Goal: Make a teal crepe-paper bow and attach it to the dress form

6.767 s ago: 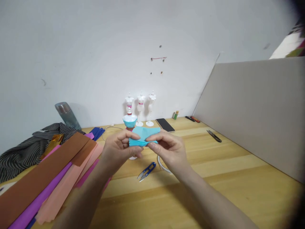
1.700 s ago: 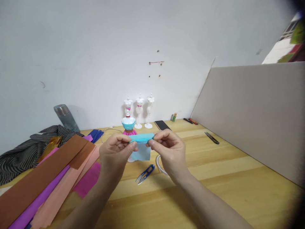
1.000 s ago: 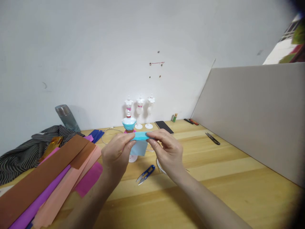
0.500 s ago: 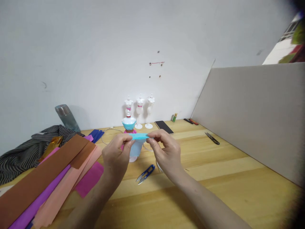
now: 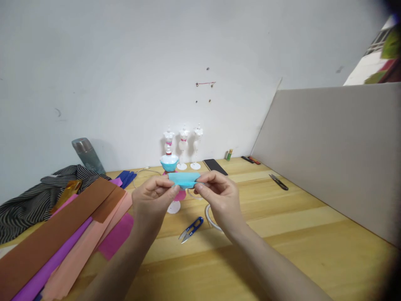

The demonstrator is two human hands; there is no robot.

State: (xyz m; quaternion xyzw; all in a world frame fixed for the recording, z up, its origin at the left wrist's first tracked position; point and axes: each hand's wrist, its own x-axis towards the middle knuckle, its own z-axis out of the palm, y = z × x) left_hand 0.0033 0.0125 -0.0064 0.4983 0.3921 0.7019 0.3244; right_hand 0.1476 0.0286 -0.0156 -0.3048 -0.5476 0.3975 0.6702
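The blue paper (image 5: 184, 179) is up in the air over the middle of the table (image 5: 282, 234), a short folded band held level between both hands. The left hand (image 5: 153, 197) pinches its left end between thumb and forefinger, knuckles turned to the camera, wrist angled in from the lower left. The right hand (image 5: 219, 195) nips the right end the same way, its other fingers curled under. Half a second ago a pale flap hung below the band; now it's gone, tucked up into a tighter bundle. Both paper ends vanish under the fingertips, and the number of folds can't be made out. Behind it, the dressed mannequin (image 5: 171, 162) shows only its top and base. The blue snips (image 5: 191, 229) lie just below the hands, and paper strips (image 5: 62, 234) run off the left edge.
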